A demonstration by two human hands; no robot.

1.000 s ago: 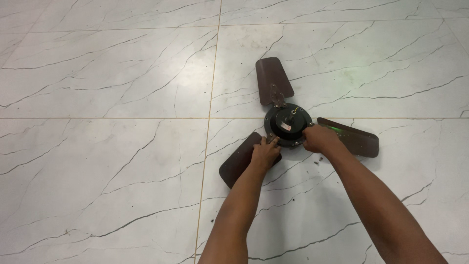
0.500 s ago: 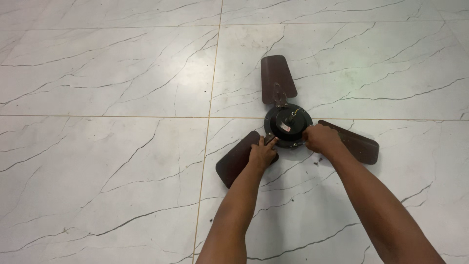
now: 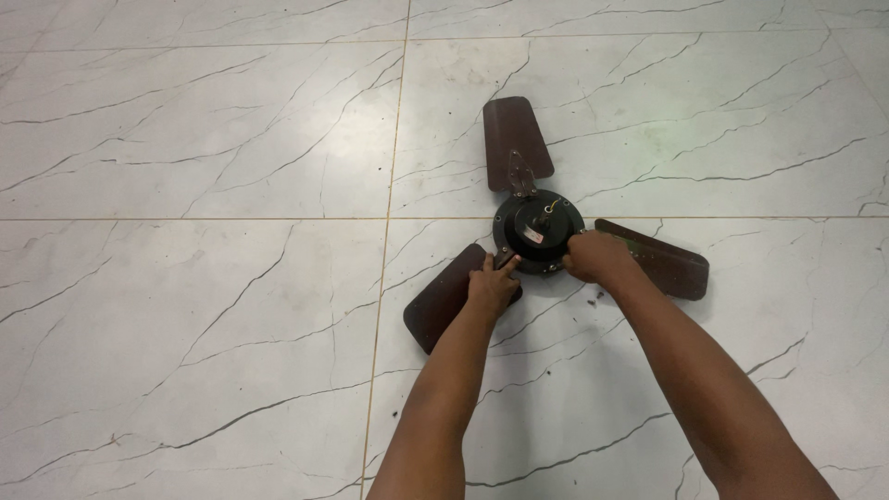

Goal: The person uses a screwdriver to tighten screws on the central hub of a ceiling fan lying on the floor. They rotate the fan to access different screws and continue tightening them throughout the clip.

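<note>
1. The floor is made of big white tiles, smooth and shiny, with thin dark lines like cracks.
2. A ceiling fan lies flat on the floor, toward its right side, probably so both hands can reach it.
3. Its three blades are brown, flat and rounded at the ends. The near-left blade points toward the person.
4. The round black motor hub sits in the middle and looks like hard metal.
5. The left hand rests where that blade joins the hub, fingers curled. I cannot tell if they pinch anything.
6. The right hand is curled over the hub's right edge, as if to steady it.
</note>
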